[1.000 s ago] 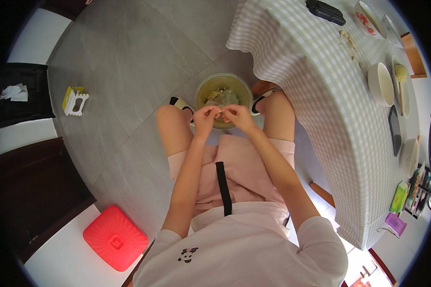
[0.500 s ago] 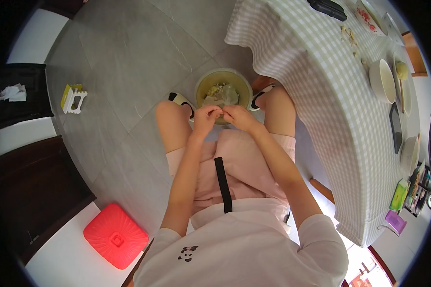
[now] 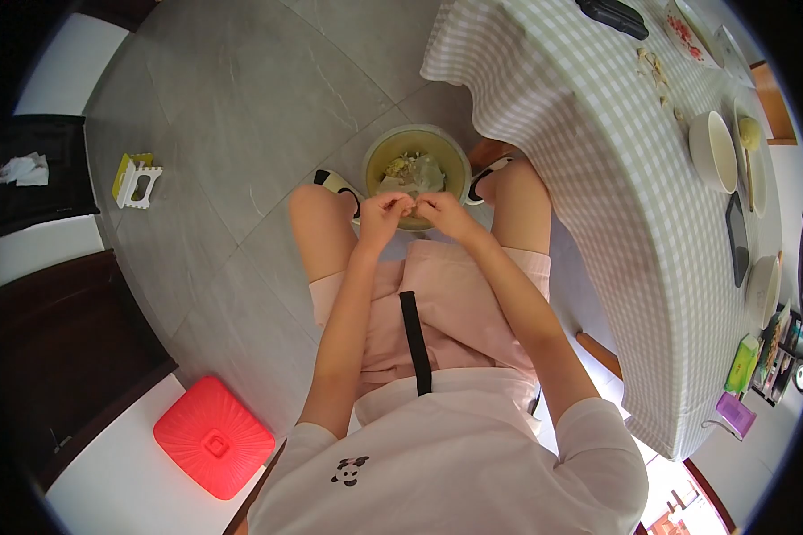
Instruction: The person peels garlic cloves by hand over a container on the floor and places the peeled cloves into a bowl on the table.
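Observation:
My left hand (image 3: 384, 218) and my right hand (image 3: 444, 215) meet fingertip to fingertip above the near rim of a round yellowish bin (image 3: 376, 153). Both hands are closed in a pinch. What they hold, if anything, is too small to make out. Inside the bin, which stands on the floor between my feet, lie a clear plastic bag (image 3: 429, 173) and some pale scraps (image 3: 401, 166).
On the right is a table with a checked cloth (image 3: 598, 160), bearing a white bowl (image 3: 713, 152), a black case (image 3: 614, 16), small peelings (image 3: 653, 73) and a dark phone-like slab (image 3: 737, 239). A red lidded box (image 3: 214, 439) and a small stool (image 3: 137, 182) are at left.
The hands have shifted slightly but stay together above the bin's near side. The whole view has tilted a little, and more of the bag in the bin shows than at first.

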Motion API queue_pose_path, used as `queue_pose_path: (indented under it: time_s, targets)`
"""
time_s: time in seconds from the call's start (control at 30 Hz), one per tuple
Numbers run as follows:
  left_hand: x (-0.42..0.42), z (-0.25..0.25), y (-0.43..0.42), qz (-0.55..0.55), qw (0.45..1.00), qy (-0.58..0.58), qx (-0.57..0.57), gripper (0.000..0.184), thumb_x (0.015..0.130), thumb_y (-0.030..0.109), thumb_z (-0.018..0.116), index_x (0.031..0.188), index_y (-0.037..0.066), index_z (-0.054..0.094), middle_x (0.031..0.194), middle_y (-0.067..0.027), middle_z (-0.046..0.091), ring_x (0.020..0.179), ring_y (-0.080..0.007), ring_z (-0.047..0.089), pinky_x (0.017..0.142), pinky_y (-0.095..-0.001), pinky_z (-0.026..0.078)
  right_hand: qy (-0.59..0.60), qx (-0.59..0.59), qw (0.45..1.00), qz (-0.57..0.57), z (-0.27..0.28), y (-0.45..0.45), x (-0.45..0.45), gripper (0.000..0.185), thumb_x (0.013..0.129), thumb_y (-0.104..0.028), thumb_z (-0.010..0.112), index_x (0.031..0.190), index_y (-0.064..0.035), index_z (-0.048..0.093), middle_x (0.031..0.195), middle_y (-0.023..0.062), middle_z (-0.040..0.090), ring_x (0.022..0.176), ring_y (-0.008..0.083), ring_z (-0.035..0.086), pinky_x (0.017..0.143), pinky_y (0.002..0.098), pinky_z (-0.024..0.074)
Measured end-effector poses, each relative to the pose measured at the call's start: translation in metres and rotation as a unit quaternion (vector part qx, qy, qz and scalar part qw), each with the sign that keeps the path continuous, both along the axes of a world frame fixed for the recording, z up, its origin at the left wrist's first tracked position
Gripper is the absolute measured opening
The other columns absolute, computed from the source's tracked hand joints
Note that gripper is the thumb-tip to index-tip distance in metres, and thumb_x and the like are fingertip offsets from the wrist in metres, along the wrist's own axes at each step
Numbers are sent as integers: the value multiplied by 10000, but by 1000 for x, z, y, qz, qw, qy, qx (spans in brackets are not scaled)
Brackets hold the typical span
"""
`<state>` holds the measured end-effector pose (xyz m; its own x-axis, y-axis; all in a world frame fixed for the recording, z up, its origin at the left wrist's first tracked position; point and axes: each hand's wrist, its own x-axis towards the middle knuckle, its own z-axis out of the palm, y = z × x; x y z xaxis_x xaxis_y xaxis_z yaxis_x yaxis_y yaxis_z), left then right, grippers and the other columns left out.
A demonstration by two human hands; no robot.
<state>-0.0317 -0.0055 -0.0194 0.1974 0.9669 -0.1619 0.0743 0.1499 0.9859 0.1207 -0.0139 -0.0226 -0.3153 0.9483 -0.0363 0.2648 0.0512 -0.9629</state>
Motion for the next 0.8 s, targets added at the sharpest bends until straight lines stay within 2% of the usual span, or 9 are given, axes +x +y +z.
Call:
queue_pose_path:
  time_s: [0.07,0.1,0.17,0.27,0.37,0.5,0.57,0.7,0.8]
  targets:
    - [1,0,1,41,995,-84,-22,79,739,11,576,798,-41,575,730,-71,596,650,-96,550,610,-194,443,132,-191,972,-19,4,2,2,103,800,-121,491,807,-26,531,601,-2,465,514,53,390,477,193,339]
    - [1,2,2,41,995,-83,-21,79,739,11,576,798,-41,575,730,-71,596,650,-96,550,610,-194,443,133,-191,972,-19,8,2,-1,103,800,-121,491,807,-26,531,601,-2,465,514,53,390,477,193,339]
    - [2,6,3,91,978,-171,-75,120,753,21,567,862,-24,548,817,-75,591,734,-103,553,675,-195,442,191,-74,975,-85,15,3,-9,83,785,-110,552,842,-59,518,685,-41,464,566,25,390,511,159,332]
    - [0,8,2,92,944,-276,-157,132,771,34,547,897,-1,533,867,-71,578,798,-118,551,725,-207,444,209,-43,968,-129,5,2,-17,139,745,-81,601,858,-53,526,725,-26,475,612,34,401,531,165,339]
    - [3,8,0,84,927,-305,-200,121,787,51,526,902,10,531,871,-66,571,808,-132,555,737,-219,453,150,21,971,-185,11,3,-20,154,759,-62,576,903,-47,523,732,-14,486,644,49,436,573,179,372]
    - [6,10,-4,67,930,-298,-204,140,794,75,524,918,11,531,882,-68,572,812,-135,556,737,-221,451,196,2,969,-148,-2,4,-15,168,763,-63,567,927,-42,534,814,12,520,722,74,478,627,204,399]
    - [8,16,-3,66,953,-227,-190,139,787,100,543,888,4,551,851,-59,580,782,-128,560,709,-219,455,238,-59,959,-142,-3,3,-13,144,786,-31,520,929,-16,528,849,32,549,792,88,508,718,219,408]
    - [7,9,-3,78,977,-131,-150,142,777,118,561,844,-6,573,796,-52,587,738,-113,559,667,-211,449,223,-55,964,-135,-12,3,-10,143,802,-31,492,938,3,519,884,50,559,791,91,513,710,217,411]
    - [7,2,-4,26,999,-10,-25,147,772,121,568,811,-19,582,747,-41,585,699,-93,548,632,-199,439,171,-89,974,-118,-3,2,-9,149,818,-55,475,951,6,505,880,54,562,775,96,524,701,211,414]
